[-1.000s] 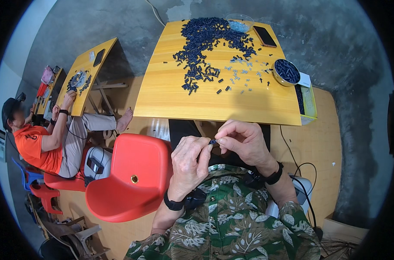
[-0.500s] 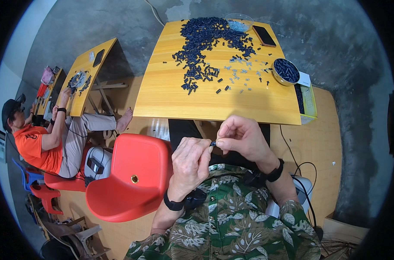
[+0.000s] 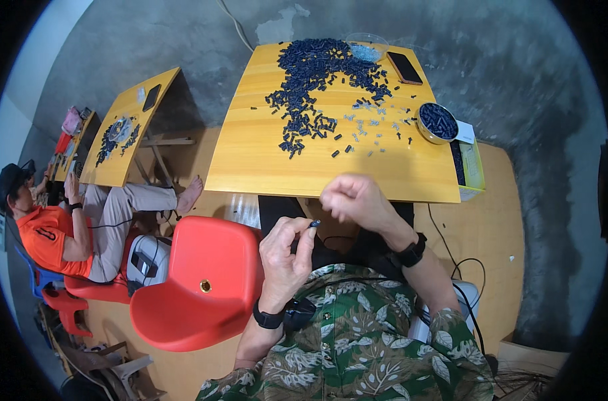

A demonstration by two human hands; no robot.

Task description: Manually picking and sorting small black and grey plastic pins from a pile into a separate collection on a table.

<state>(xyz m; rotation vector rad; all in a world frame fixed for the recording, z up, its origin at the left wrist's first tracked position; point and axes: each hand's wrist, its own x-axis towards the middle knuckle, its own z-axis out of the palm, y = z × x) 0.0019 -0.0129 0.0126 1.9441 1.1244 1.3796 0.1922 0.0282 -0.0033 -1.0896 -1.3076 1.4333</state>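
Note:
Between thumb and forefinger my left hand (image 3: 284, 257) pinches a small dark plastic tube (image 3: 315, 223), its end sticking out past the fingertips. My right hand (image 3: 359, 206) hovers just above and right of it, apart from the tube. Its fingers are curled and smeared by motion, so I cannot make out anything in them. Beyond both hands, a large heap of similar dark tubes (image 3: 304, 73) spreads over the yellow table (image 3: 244, 147). Small clear pieces (image 3: 364, 123) lie scattered to the right of the heap.
A metal bowl of dark tubes (image 3: 439, 123) stands at the table's right edge, beside a yellow box (image 3: 474, 170). At the back are a clear bowl (image 3: 367, 50) and a phone (image 3: 405, 68). A red chair (image 3: 214, 257) is at my left; farther left sits a person in orange (image 3: 53, 234).
My right hand has come away from the left and the tube, moving slightly up. My left hand keeps the tube. The view has tilted a little, and the person at left has lowered their hands.

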